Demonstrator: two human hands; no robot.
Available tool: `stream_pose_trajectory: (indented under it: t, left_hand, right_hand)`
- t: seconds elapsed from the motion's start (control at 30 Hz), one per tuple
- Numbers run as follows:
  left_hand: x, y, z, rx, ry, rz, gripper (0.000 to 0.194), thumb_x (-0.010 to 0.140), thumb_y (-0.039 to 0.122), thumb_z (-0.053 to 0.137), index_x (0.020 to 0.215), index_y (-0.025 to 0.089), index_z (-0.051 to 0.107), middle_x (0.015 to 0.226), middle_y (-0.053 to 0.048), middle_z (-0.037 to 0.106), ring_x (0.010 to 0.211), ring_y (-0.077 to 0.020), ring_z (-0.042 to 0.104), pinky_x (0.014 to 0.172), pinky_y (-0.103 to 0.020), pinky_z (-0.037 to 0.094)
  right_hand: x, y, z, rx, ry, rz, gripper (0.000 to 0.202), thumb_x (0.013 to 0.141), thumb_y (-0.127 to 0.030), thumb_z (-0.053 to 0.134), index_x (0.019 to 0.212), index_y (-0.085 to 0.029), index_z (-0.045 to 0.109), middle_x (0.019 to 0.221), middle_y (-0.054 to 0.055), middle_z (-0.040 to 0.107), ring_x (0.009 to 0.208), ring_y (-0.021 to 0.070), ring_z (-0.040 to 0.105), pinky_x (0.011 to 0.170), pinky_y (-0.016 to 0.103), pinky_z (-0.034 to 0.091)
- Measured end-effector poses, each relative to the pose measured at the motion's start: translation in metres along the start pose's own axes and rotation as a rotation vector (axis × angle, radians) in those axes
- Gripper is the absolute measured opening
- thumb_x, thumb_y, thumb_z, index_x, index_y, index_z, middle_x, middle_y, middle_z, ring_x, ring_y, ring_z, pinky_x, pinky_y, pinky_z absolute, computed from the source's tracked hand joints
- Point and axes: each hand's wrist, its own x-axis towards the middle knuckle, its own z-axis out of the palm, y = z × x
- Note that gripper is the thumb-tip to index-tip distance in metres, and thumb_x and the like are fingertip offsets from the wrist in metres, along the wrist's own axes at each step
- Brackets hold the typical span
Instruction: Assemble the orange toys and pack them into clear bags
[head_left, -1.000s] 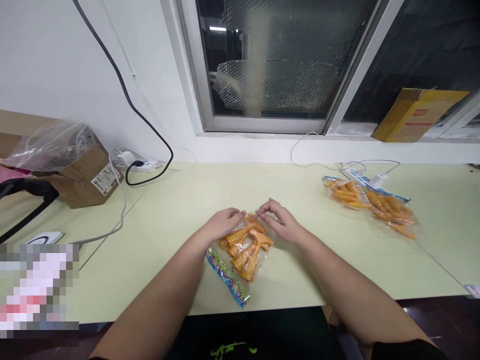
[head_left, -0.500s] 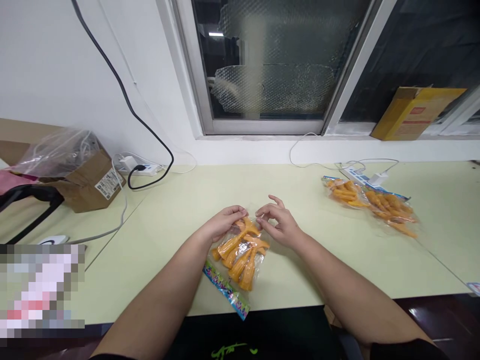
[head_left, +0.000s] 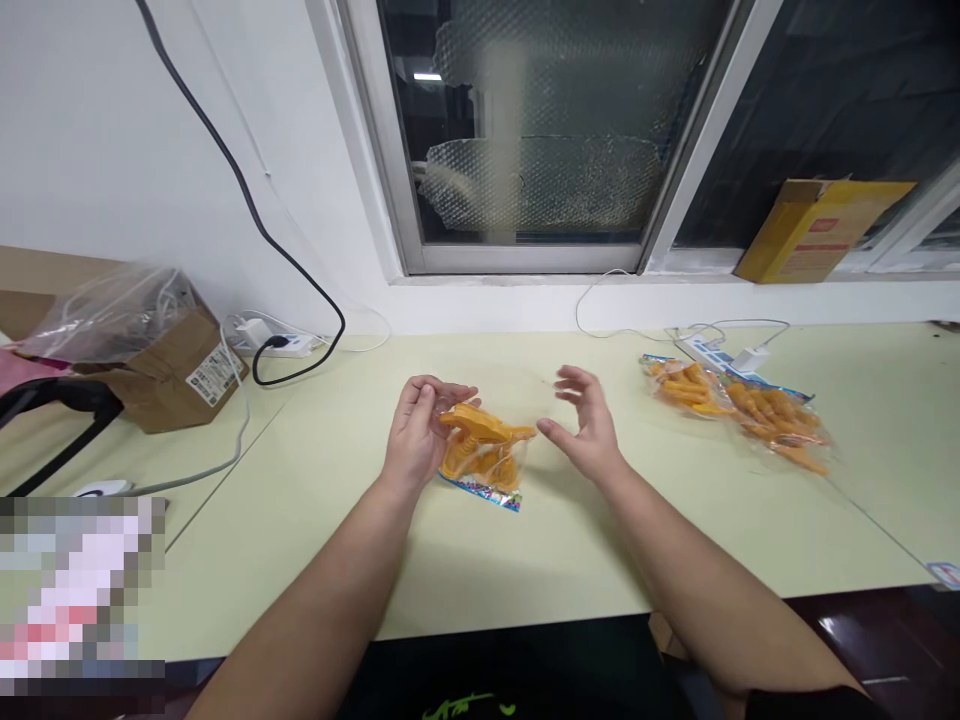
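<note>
My left hand (head_left: pixel 417 430) pinches the edge of a clear plastic bag (head_left: pixel 487 450) between thumb and fingers. Inside the bag are several orange plastic pieces, and a blue patterned header strip (head_left: pixel 487 494) runs along its near edge. The bag is tilted above the table in front of me. To its right, my right hand (head_left: pixel 589 430) is open, fingers apart and curved, with the thumb tip close to the bag's right end. Whether that thumb touches the film I cannot tell.
Two more bags of orange pieces (head_left: pixel 772 415) lie at the right, beside a power strip (head_left: pixel 709 352). A cardboard box (head_left: pixel 176 370) stands at the left near another power strip (head_left: pixel 296 345) with a black cable (head_left: pixel 251 205). A yellow carton (head_left: pixel 817 235) leans against the window.
My left hand has tipped the bag up and away, so its header strip has moved farther from me. My right hand has left the bag's edge, moved right and spread its fingers.
</note>
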Motion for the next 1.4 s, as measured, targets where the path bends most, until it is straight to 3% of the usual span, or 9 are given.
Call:
stream_pose_trajectory:
  t: [0.13,0.27,0.4,0.63,0.8,0.9,1.07,1.27,1.4]
  left_hand:
    - [-0.006,-0.003,0.004,0.068,-0.037,0.111,0.021,0.099,0.044,0.055,0.099,0.023,0.052,0.098,-0.003,0.074,0.104,-0.0218,0.072,0.1,-0.05,0.053]
    - [-0.007,-0.002,0.004,0.147,-0.036,0.202,0.023,0.098,0.044,0.056,0.098,0.021,0.057,0.096,-0.005,0.074,0.102,-0.023,0.072,0.099,-0.048,0.054]
    - [-0.007,0.001,0.005,0.162,0.02,0.274,0.023,0.097,0.043,0.059,0.097,0.02,0.062,0.097,-0.006,0.073,0.102,-0.0228,0.072,0.097,-0.044,0.055]
    - [-0.008,-0.001,-0.001,0.297,-0.115,0.21,0.025,0.097,0.043,0.058,0.104,0.02,0.064,0.108,-0.01,0.072,0.107,-0.0239,0.068,0.099,-0.044,0.052]
    - [-0.009,-0.005,-0.006,0.453,-0.242,0.074,0.026,0.091,0.038,0.068,0.108,0.019,0.065,0.115,-0.012,0.071,0.11,-0.0245,0.067,0.095,-0.039,0.054]
    - [-0.008,-0.004,-0.005,0.449,-0.204,0.03,0.024,0.087,0.038,0.072,0.097,0.017,0.066,0.104,-0.012,0.074,0.103,-0.0248,0.07,0.091,-0.038,0.056]
    - [-0.006,0.002,-0.002,0.377,-0.024,0.067,0.025,0.087,0.04,0.074,0.093,0.017,0.065,0.092,-0.009,0.075,0.092,-0.0239,0.075,0.087,-0.038,0.059]
    - [-0.007,-0.003,-0.002,0.382,-0.237,-0.094,0.032,0.08,0.042,0.08,0.097,0.016,0.068,0.104,-0.013,0.076,0.104,-0.0271,0.073,0.087,-0.038,0.06]
    - [-0.008,-0.003,0.0,0.346,-0.096,-0.017,0.03,0.084,0.044,0.076,0.092,0.016,0.069,0.094,-0.01,0.076,0.095,-0.0261,0.075,0.084,-0.037,0.061]
  right_hand:
    - [-0.002,-0.005,0.007,0.095,-0.312,0.052,0.029,0.087,-0.042,0.072,0.111,-0.026,0.07,0.116,0.01,0.069,0.11,0.0261,0.064,0.099,0.045,0.05]
    - [-0.005,-0.013,0.01,0.152,-0.178,0.102,0.024,0.098,-0.041,0.058,0.095,-0.026,0.077,0.095,0.008,0.075,0.091,0.0235,0.069,0.085,0.042,0.055]
    - [-0.004,-0.014,0.007,0.223,-0.037,0.096,0.018,0.097,-0.037,0.062,0.1,-0.029,0.078,0.1,0.006,0.075,0.098,0.0232,0.068,0.087,0.04,0.055]
    - [-0.003,-0.006,0.006,0.273,-0.156,0.204,0.019,0.093,-0.042,0.065,0.097,-0.024,0.073,0.107,0.008,0.074,0.106,0.0241,0.068,0.093,0.041,0.054]
    - [-0.006,-0.005,0.011,0.326,-0.309,0.264,0.03,0.088,-0.041,0.072,0.112,-0.024,0.067,0.115,0.009,0.072,0.108,0.0237,0.067,0.097,0.041,0.053]
    - [-0.007,-0.006,0.015,0.28,-0.329,0.262,0.022,0.091,-0.041,0.068,0.104,-0.024,0.073,0.109,0.008,0.074,0.103,0.0236,0.068,0.092,0.04,0.054]
    - [-0.003,-0.003,0.011,0.269,-0.151,0.212,0.017,0.092,-0.039,0.068,0.095,-0.024,0.077,0.101,0.007,0.076,0.1,0.0225,0.069,0.09,0.037,0.054]
    - [-0.002,0.004,0.008,0.301,-0.353,0.268,0.02,0.089,-0.041,0.072,0.096,-0.022,0.076,0.101,0.007,0.076,0.096,0.0218,0.071,0.088,0.037,0.055]
    - [-0.002,-0.003,0.009,0.315,-0.233,0.21,0.019,0.091,-0.041,0.069,0.094,-0.024,0.077,0.098,0.007,0.076,0.094,0.0213,0.07,0.085,0.037,0.056]
